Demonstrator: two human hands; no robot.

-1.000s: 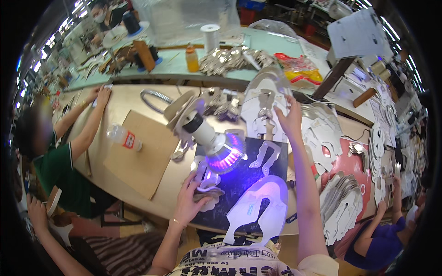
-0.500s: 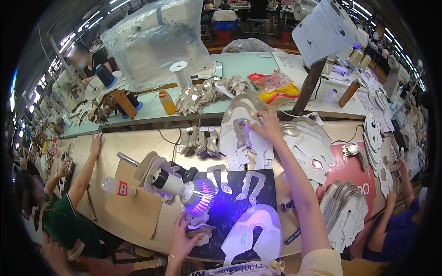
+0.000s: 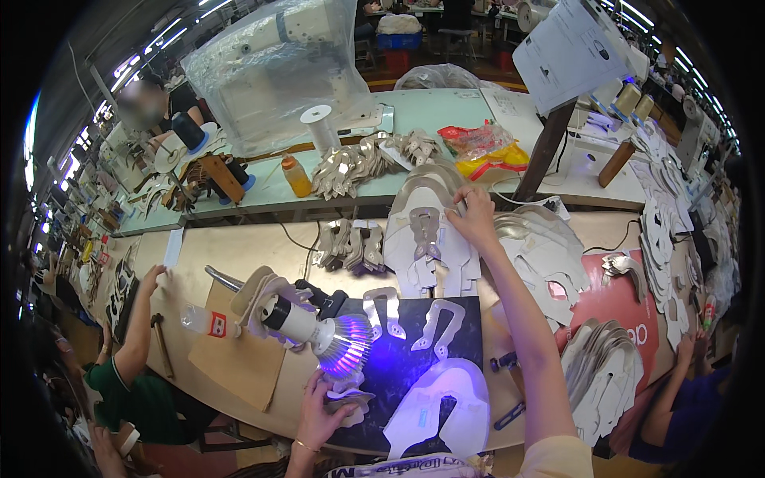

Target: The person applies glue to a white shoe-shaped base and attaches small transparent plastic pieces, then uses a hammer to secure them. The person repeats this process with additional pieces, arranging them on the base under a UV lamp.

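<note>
My left hand (image 3: 319, 414) is at the near edge of the dark work mat (image 3: 386, 331), its thumb and fingers closed on a small stack of curved cut pieces (image 3: 357, 405) partly under the lamp. My right hand (image 3: 476, 217) reaches far forward to a stack of white shoe-upper pieces (image 3: 406, 259), thumb and fingers apart at its right edge. On top of that stack lies a grey U-shaped piece (image 3: 425, 229), free of my fingers. Two more U-shaped pieces (image 3: 385, 312) and a white horseshoe-shaped upper piece (image 3: 458, 382) lie on the mat.
A lamp (image 3: 341, 344) glowing violet stands over the mat's left side. Further stacks of uppers (image 3: 602, 374) lie to the right, near a hammer (image 3: 504, 361). A bottle (image 3: 199, 320) lies on brown card at left. Co-workers' arms (image 3: 143, 319) reach in from both sides.
My right hand has drawn slightly right, off the grey U-shaped piece on the stack. My left hand stays put. The co-worker's hand at left has pulled back from a white strip.
</note>
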